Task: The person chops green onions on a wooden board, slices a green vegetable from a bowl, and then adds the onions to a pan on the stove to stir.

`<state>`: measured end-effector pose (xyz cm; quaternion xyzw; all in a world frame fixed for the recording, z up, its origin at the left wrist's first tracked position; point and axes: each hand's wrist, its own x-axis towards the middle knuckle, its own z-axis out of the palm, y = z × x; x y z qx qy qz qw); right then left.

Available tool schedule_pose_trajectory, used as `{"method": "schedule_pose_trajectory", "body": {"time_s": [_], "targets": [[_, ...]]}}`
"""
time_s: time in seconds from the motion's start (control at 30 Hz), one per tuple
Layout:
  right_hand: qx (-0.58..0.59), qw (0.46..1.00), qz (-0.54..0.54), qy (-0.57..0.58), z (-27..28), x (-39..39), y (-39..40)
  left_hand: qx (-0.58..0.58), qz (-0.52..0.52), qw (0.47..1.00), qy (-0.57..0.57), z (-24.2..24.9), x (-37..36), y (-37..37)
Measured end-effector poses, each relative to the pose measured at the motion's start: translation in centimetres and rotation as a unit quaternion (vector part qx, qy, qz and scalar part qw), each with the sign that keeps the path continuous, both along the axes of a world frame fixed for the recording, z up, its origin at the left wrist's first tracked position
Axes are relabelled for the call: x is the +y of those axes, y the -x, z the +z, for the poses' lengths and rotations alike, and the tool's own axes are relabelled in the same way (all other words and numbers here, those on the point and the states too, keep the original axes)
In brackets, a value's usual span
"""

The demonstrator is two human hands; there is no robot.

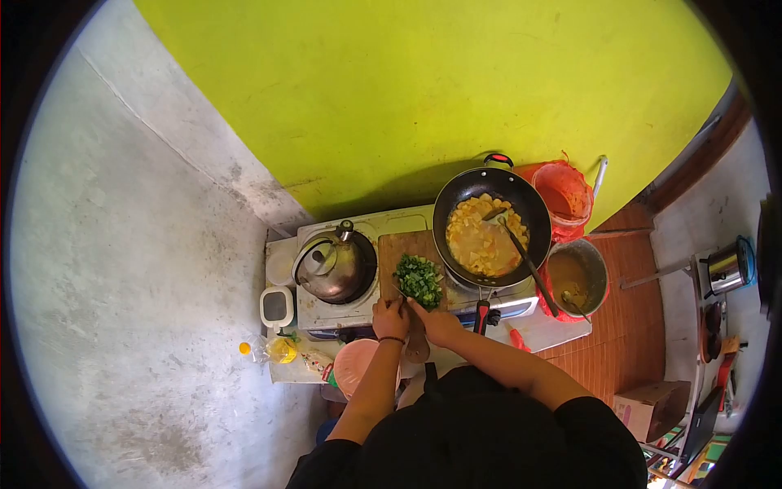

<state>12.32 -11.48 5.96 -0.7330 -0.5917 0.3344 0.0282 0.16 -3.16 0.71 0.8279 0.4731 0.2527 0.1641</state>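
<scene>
Chopped green leaves [418, 279] lie in a heap on a wooden cutting board [399, 244], whose handle points toward my body. My left hand [391, 319], with a dark band at the wrist, is closed at the board's lower left edge; a thin object shows by its fingers, too small to make out. At the lower right edge, my right hand [440, 326] grips the board, its thumb over the top and its other fingers mostly hidden. Right of the greens, a black wok [463, 181] holds yellowish pieces in liquid [481, 236], with a dark ladle [525, 259] leaning in it.
A metal kettle [330, 269] stands on the left burner of the stove [407, 220]. At the right are a red container [562, 191] and a pot of brownish liquid [577, 273]. A pink basin [356, 365] and an oil bottle [281, 350] sit at the near left.
</scene>
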Motion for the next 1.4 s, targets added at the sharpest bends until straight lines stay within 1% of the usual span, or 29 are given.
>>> {"method": "schedule_pose_trajectory", "body": {"time_s": [0.1, 0.17, 0.2, 0.3, 0.4, 0.5, 0.6, 0.7, 0.8, 0.9, 0.97, 1.0, 1.1, 1.2, 1.3, 1.4], "targets": [[0.035, 0.999, -0.018, 0.011, 1.2, -0.6, -0.4, -0.019, -0.016, 1.0, 0.012, -0.5, 0.1, 0.6], [0.042, 0.998, -0.043, 0.002, 0.8, -0.9, -0.6, -0.047, -0.023, 0.998, 0.028, -2.1, 1.0, 0.8], [0.045, 0.997, -0.054, -0.003, 0.7, -1.0, -0.7, -0.061, -0.025, 0.997, 0.036, -2.1, 1.3, 0.7], [0.067, 0.996, -0.061, -0.027, 0.7, -1.3, -1.0, -0.063, -0.016, 0.997, 0.04, -2.0, 1.6, 0.0], [0.075, 0.994, -0.058, -0.055, 0.7, -1.5, -0.6, -0.048, -0.032, 0.996, 0.071, -2.8, 2.4, -0.5], [0.078, 0.994, -0.05, -0.05, 0.9, -1.6, -0.6, -0.052, -0.004, 0.996, 0.07, -2.5, 2.2, -1.1], [0.085, 0.995, -0.048, -0.018, 1.1, -1.6, -0.7, -0.091, 0.025, 0.994, 0.06, -1.2, 1.4, -1.5], [0.066, 0.997, -0.034, -0.022, 0.9, -1.6, -0.8, -0.084, 0.012, 0.994, 0.069, -2.1, 1.7, -1.2], [0.044, 0.999, -0.026, -0.002, 1.0, -1.2, -0.8, -0.099, -0.003, 0.994, 0.05, -2.3, 1.9, -1.2], [0.038, 0.999, -0.02, -0.011, 0.1, -0.6, -0.7, -0.078, -0.013, 0.993, 0.083, -2.3, 2.2, -1.1], [-0.004, 0.999, 0.005, -0.032, -1.5, -0.3, -0.5, -0.052, -0.014, 0.997, 0.063, -2.3, 2.0, -0.9], [-0.026, 0.999, 0.017, -0.043, -1.4, -0.1, -0.5, -0.039, -0.015, 0.998, 0.053, -1.8, 1.9, -0.9], [-0.031, 0.999, 0.011, -0.015, -0.5, 0.0, -0.2, -0.026, -0.021, 0.999, -0.005, -0.2, 0.7, -0.8], [0.02, 0.999, -0.037, 0.008, 0.0, 0.4, -0.1, -0.03, -0.038, 0.999, 0.004, -1.5, 0.8, -0.1], [0.044, 0.998, -0.044, 0.019, 1.5, -0.4, -0.7, -0.061, -0.039, 0.997, 0.035, -2.0, 1.1, 0.2], [0.051, 0.997, -0.055, -0.005, 0.8, -0.9, -0.8, -0.099, -0.016, 0.994, 0.051, -1.9, 1.1, -0.1]]}}
